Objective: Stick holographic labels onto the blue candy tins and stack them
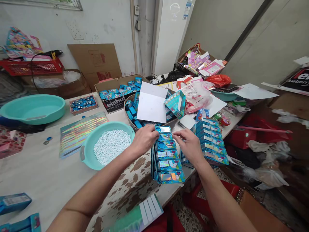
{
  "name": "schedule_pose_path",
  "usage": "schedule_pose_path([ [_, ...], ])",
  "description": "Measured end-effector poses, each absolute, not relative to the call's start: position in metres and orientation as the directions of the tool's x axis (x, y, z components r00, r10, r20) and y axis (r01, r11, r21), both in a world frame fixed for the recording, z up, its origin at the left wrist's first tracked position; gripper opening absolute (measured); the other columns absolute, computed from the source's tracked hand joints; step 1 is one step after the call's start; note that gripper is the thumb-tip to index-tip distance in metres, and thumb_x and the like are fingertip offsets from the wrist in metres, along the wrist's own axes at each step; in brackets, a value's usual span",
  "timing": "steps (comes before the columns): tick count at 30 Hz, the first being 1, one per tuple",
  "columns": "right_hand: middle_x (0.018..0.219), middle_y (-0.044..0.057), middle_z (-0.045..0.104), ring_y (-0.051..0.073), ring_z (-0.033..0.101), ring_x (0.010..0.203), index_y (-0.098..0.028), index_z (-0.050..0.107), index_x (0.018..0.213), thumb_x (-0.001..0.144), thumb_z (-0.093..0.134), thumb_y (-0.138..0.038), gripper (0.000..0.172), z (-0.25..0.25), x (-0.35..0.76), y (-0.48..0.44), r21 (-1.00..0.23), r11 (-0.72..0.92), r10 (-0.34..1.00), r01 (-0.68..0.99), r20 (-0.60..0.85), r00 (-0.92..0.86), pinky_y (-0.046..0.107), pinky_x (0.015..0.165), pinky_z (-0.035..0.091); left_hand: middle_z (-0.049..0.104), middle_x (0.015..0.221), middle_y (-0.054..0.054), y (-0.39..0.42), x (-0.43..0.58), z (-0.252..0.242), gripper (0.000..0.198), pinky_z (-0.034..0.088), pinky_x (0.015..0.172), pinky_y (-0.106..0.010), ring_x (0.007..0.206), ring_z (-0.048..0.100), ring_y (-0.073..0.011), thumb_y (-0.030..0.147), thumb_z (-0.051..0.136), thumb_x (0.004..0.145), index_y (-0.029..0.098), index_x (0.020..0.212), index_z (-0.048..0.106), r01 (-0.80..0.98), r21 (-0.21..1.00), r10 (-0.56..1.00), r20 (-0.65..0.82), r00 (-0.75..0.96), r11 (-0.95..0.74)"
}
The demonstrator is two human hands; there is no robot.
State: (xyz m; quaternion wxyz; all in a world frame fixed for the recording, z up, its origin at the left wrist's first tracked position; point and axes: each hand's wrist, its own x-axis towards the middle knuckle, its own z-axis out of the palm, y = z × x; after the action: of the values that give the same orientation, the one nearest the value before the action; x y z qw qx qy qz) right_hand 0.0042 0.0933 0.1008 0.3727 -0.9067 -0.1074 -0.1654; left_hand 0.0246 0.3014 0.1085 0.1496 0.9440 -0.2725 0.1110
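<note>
A row of blue candy tins (169, 165) printed "Caramelo Macizo" lies in front of me, several with shiny holographic strips across their lids. My left hand (145, 139) is closed at the left end of the tins at the row's far end, fingertips pinched. Opposite it, my right hand (190, 145) has thumb and fingers drawn together at the right end of the same tins. Whatever lies in either pinch is too small to make out. Another stack of blue tins (212, 138) stands right of my right hand.
A turquoise basin (84, 154) of small white candies stands on the left, beside a holographic sticker sheet (72, 137). Farther back are an empty turquoise basin (33, 109), a box of blue tins (108, 104) and a white card (152, 104). A green sheet with white strips (130, 220) lies near me.
</note>
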Motion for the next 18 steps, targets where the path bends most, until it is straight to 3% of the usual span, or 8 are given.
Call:
schedule_pose_path([
  [2, 0.082, 0.003, 0.062, 0.016, 0.057, 0.077, -0.022, 0.07, 0.084, 0.084, 0.057, -0.033, 0.017, 0.103, 0.014, 0.097, -0.549, -0.781, 0.118, 0.296, 0.336, 0.934, 0.026, 0.066, 0.041, 0.062, 0.082, -0.007, 0.294, 0.031, 0.123, 0.017, 0.042, 0.062, -0.029, 0.081, 0.058, -0.0212, 0.023, 0.054, 0.086, 0.016, 0.078, 0.067, -0.59, 0.046, -0.578, 0.154, 0.802, -0.806],
  [4, 0.081, 0.002, 0.061, 0.015, 0.056, 0.074, -0.023, 0.07, 0.083, 0.084, 0.058, -0.031, 0.015, 0.104, 0.018, 0.101, -0.461, -0.849, 0.135, 0.257, 0.281, 0.95, 0.025, 0.061, 0.037, 0.063, 0.082, -0.009, 0.284, 0.032, 0.135, 0.016, 0.04, 0.058, -0.028, 0.079, 0.059, -0.0221, 0.016, 0.053, 0.084, 0.014, 0.077, 0.067, -0.636, -0.042, -0.638, 0.046, 0.769, -0.77],
  [7, 0.079, 0.001, 0.061, 0.014, 0.055, 0.072, -0.024, 0.07, 0.081, 0.083, 0.059, -0.028, 0.012, 0.107, 0.019, 0.108, -0.345, -0.91, 0.163, 0.229, 0.209, 0.964, 0.024, 0.056, 0.032, 0.064, 0.078, -0.013, 0.269, 0.031, 0.146, 0.017, 0.039, 0.056, -0.027, 0.077, 0.061, -0.0227, 0.01, 0.051, 0.082, 0.01, 0.073, 0.066, -0.671, -0.065, -0.667, -0.069, 0.742, -0.739],
  [10, 0.079, 0.001, 0.059, 0.015, 0.054, 0.074, -0.021, 0.067, 0.077, 0.082, 0.056, -0.022, 0.012, 0.112, 0.023, 0.114, -0.289, -0.931, 0.182, 0.224, 0.166, 0.969, 0.024, 0.055, 0.03, 0.064, 0.073, -0.013, 0.263, 0.038, 0.144, 0.018, 0.04, 0.057, -0.028, 0.073, 0.061, -0.0223, 0.007, 0.051, 0.08, 0.01, 0.07, 0.065, -0.691, -0.033, -0.687, -0.087, 0.722, -0.722],
  [12, 0.078, 0.002, 0.057, 0.014, 0.053, 0.072, -0.018, 0.063, 0.072, 0.081, 0.054, -0.019, 0.012, 0.114, 0.025, 0.113, -0.355, -0.902, 0.194, 0.244, 0.171, 0.966, 0.023, 0.057, 0.032, 0.065, 0.075, -0.012, 0.269, 0.046, 0.141, 0.018, 0.039, 0.057, -0.027, 0.071, 0.061, -0.0203, 0.007, 0.05, 0.08, 0.01, 0.07, 0.064, -0.708, 0.004, -0.706, -0.075, 0.704, -0.706],
  [14, 0.076, 0.002, 0.055, 0.013, 0.051, 0.069, -0.017, 0.059, 0.071, 0.082, 0.052, -0.022, 0.014, 0.114, 0.022, 0.105, -0.551, -0.798, 0.159, 0.247, 0.203, 0.966, 0.023, 0.059, 0.035, 0.065, 0.077, -0.009, 0.283, 0.049, 0.139, 0.018, 0.037, 0.056, -0.025, 0.067, 0.059, -0.0167, 0.011, 0.049, 0.082, 0.012, 0.071, 0.064, -0.681, 0.082, -0.685, -0.032, 0.728, -0.727],
  [16, 0.074, 0.001, 0.054, 0.012, 0.049, 0.065, -0.017, 0.057, 0.073, 0.083, 0.052, -0.031, 0.018, 0.113, 0.006, 0.093, -0.783, -0.592, 0.049, 0.191, 0.201, 0.978, 0.023, 0.06, 0.038, 0.064, 0.078, -0.006, 0.298, 0.039, 0.14, 0.019, 0.037, 0.055, -0.023, 0.064, 0.056, -0.0128, 0.016, 0.048, 0.085, 0.013, 0.073, 0.063, -0.608, 0.23, -0.602, 0.104, 0.791, -0.76],
  [18, 0.071, -0.001, 0.054, 0.012, 0.049, 0.065, -0.018, 0.056, 0.075, 0.082, 0.057, -0.04, 0.023, 0.112, -0.024, 0.083, -0.938, -0.334, -0.07, 0.093, 0.123, 0.99, 0.023, 0.061, 0.041, 0.062, 0.078, -0.003, 0.301, 0.012, 0.14, 0.019, 0.038, 0.057, -0.022, 0.065, 0.054, -0.0104, 0.02, 0.046, 0.088, 0.014, 0.077, 0.061, -0.575, 0.409, -0.491, 0.301, 0.818, -0.708],
])
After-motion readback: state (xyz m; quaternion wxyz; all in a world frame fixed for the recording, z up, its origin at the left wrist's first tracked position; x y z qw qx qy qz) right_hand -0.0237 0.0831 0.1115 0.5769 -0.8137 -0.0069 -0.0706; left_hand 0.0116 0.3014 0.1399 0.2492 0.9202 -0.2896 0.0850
